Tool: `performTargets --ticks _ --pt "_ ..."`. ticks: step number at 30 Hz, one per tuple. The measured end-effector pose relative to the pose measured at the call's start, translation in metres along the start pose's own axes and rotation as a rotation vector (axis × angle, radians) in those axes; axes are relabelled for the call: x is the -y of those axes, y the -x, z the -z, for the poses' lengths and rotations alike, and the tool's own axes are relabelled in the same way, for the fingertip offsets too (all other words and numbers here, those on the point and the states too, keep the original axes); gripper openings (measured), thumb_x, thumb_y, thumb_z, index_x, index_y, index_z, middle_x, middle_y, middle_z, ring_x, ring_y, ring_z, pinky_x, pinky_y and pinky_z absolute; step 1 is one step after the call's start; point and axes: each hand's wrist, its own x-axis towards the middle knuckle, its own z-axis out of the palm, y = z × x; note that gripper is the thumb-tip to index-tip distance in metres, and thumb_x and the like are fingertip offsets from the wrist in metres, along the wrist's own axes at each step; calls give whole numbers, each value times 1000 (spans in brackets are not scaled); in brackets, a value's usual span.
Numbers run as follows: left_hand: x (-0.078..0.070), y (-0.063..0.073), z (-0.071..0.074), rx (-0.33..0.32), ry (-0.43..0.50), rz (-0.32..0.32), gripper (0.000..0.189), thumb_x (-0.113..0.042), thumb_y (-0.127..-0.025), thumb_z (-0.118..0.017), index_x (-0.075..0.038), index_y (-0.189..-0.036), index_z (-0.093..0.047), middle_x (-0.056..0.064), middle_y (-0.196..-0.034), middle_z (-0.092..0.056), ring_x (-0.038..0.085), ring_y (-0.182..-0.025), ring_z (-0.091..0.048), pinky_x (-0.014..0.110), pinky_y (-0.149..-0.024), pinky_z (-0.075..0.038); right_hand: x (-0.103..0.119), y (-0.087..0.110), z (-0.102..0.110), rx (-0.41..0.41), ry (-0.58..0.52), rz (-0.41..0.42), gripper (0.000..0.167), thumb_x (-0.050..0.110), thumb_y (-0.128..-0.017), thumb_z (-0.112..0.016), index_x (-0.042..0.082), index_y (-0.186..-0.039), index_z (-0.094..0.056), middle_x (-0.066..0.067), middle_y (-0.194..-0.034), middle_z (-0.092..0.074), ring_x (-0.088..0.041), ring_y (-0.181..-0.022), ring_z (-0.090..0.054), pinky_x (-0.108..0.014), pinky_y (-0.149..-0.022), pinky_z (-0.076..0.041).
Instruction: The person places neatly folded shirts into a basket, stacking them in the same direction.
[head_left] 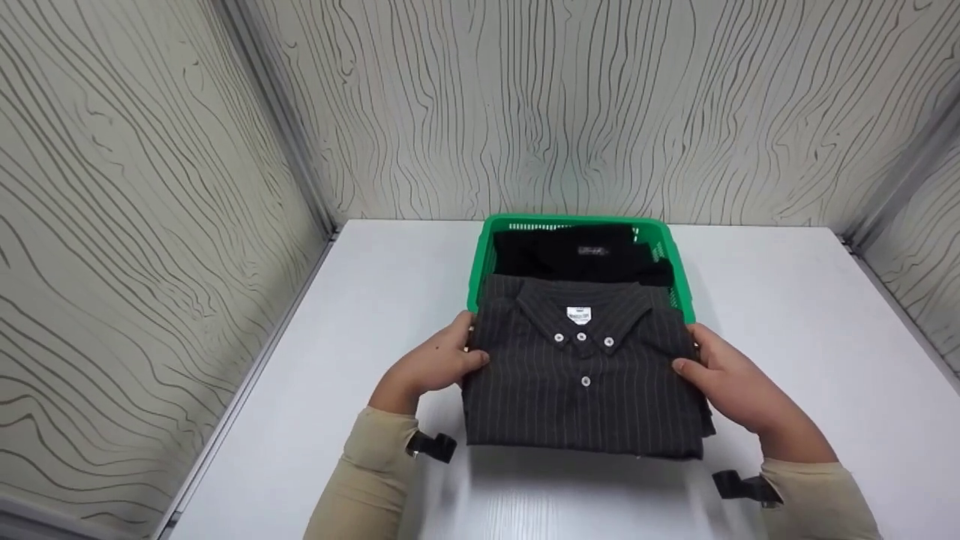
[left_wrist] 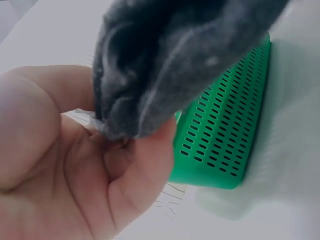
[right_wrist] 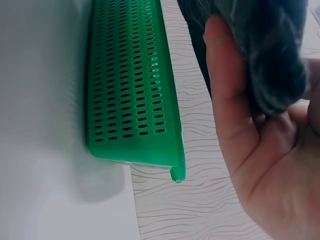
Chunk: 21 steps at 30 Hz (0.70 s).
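Observation:
A folded dark pinstriped shirt [head_left: 525, 397], with a button-down collar and white buttons, hangs between both hands in the head view. My left hand [head_left: 439, 356] grips its left edge, thumb on top and fingers underneath. On the opposite edge my right hand [head_left: 731, 379] pinches it the same way. Behind and partly under the shirt stands a green plastic basket [head_left: 478, 262] with slotted walls. Black folded clothing [head_left: 540, 251] with a small pale label lies inside it. Both wrist views show the shirt's folded edge between thumb and fingers, above the basket's outer wall [left_wrist: 215, 125].
The basket stands on a white table [head_left: 765, 300] near its back edge. A wood-grain patterned panel [head_left: 570, 112] rises behind, and another panel [head_left: 135, 225] closes the left side. Black wrist mounts [head_left: 435, 446] stick out from both sleeves.

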Motion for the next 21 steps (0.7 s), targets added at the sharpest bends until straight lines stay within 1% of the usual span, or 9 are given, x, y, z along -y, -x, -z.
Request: performTargets --ticks 2,5,8,11,14,16,21 --pt "-1 -5 1 -12 17 13 52 -8 -96 -53 -7 -143 -30 21 -137 -46 29 -108 -61 44 -78 -57 1 -6 2 -9 -8 -10 47 10 -107 -46 -5 -148 -26 -27 -129 -57 -24 -105 -66 -32 -84 -55" --pt "-3 -11 3 -31 14 28 61 -5 -92 -51 -7 -148 -26 22 -142 -42 30 -114 -58 45 -83 -56 1 -14 5 -17 -21 -19 49 9 -108 -45 -4 -150 -24 -29 -132 -56 -26 -108 -66 -33 -85 -56" --pt "-4 -16 4 -48 -7 31 67 -3 -90 -51 -6 -150 -24 23 -144 -39 31 -120 -53 47 -89 -54 0 -19 7 -37 13 -23 49 12 -108 -46 -4 -150 -26 -27 -133 -56 -25 -110 -64 -31 -86 -55" --pt "-5 -19 5 -67 -38 46 70 -3 -89 -50 -6 -153 -22 23 -146 -37 30 -125 -49 48 -95 -50 -1 -23 9 -60 48 -40 49 14 -108 -47 -5 -149 -28 -27 -132 -57 -26 -109 -64 -30 -85 -55" --pt "-7 -23 5 -103 -79 61 68 -3 -91 -50 -6 -154 -23 23 -147 -38 30 -128 -47 49 -100 -47 -2 -27 11 -77 83 -56 51 17 -108 -47 -6 -150 -29 -28 -132 -57 -27 -108 -64 -32 -84 -55" --pt "-10 -26 5 -138 -110 70 65 -4 -92 -49 -5 -153 -26 23 -147 -40 29 -129 -47 50 -102 -45 -2 -30 12 -90 101 -64 51 19 -109 -47 -6 -149 -30 -28 -132 -58 -28 -109 -64 -34 -85 -55" --pt "-13 -35 5 -228 -160 102 56 -5 -97 -46 -4 -152 -32 22 -146 -45 29 -130 -48 50 -104 -44 -1 -39 15 -123 121 -72 50 22 -109 -47 -3 -148 -32 -28 -134 -57 -31 -112 -63 -43 -89 -55"
